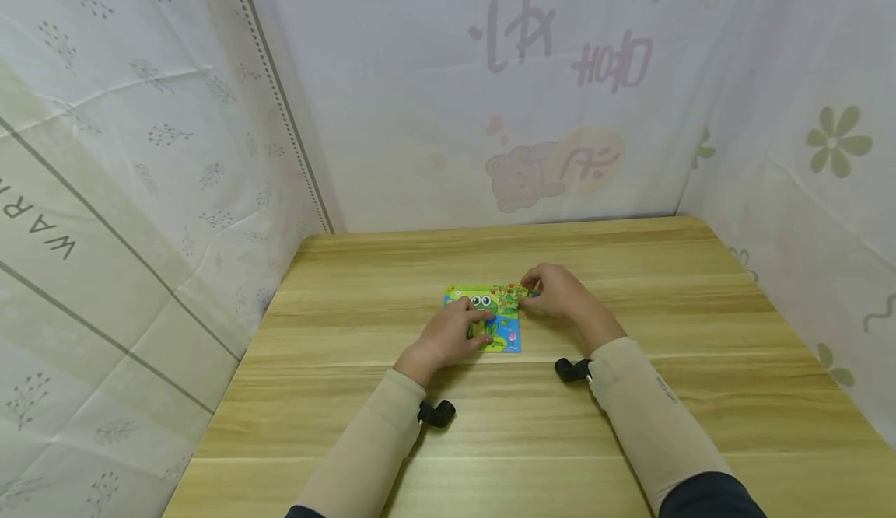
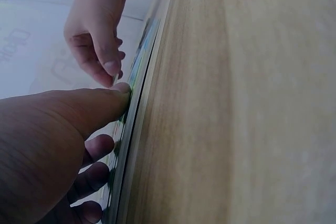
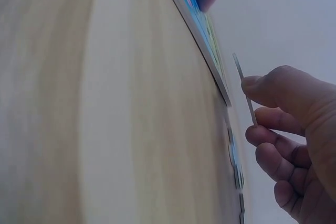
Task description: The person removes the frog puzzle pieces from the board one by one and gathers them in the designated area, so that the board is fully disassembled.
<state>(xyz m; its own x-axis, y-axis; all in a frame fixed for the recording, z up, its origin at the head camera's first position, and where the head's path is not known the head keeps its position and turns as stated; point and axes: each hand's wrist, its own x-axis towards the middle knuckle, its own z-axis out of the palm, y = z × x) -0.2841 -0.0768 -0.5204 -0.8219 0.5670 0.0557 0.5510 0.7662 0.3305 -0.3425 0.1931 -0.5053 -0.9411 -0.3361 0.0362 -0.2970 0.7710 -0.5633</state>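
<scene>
A jigsaw puzzle [image 1: 513, 339] with a green frog on blue lies flat on the table. My left hand [image 1: 448, 335] rests on its left part, fingers spread and thumb tip on the surface, covering some of the picture. At the upper right corner, my right hand [image 1: 556, 294] pinches a thin puzzle piece [image 3: 239, 69] between thumb and fingers. The right wrist view shows that piece edge-on, raised above the table beside the board's edge. Its printed face is hidden there.
Several loose puzzle pieces [image 3: 235, 163] lie flat past the board's edge in the right wrist view. The wooden table [image 1: 378, 261] meets pale printed curtains [image 1: 406, 113] at the back and sides. Each wrist wears a small black camera [image 1: 437, 414].
</scene>
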